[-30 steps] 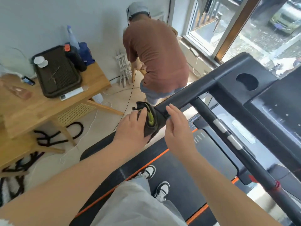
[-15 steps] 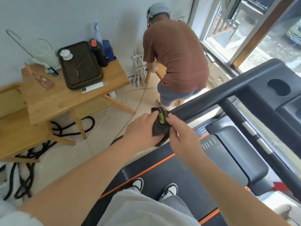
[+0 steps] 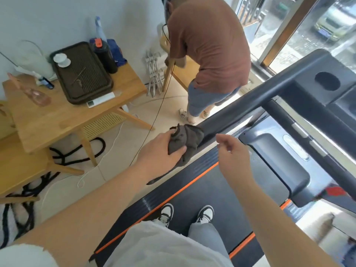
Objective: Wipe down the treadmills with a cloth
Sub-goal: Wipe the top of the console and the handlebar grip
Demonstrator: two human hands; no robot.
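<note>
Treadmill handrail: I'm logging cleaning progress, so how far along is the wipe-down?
Done: no surface visibly finished. In hand: the left hand grips the dark cloth bunched over the end of the handrail; the right hand hangs free beside it. Left: the rail's length, console and belt.

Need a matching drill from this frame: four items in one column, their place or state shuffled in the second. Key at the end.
Column 1:
1 cloth
2 right hand
3 dark tray
4 sneakers

Column 2:
A on the wooden table
B on the treadmill belt
C holding nothing
D gripped by the left hand at the handrail end

Pairs: 1-D, 2-C, 3-A, 4-B
</note>
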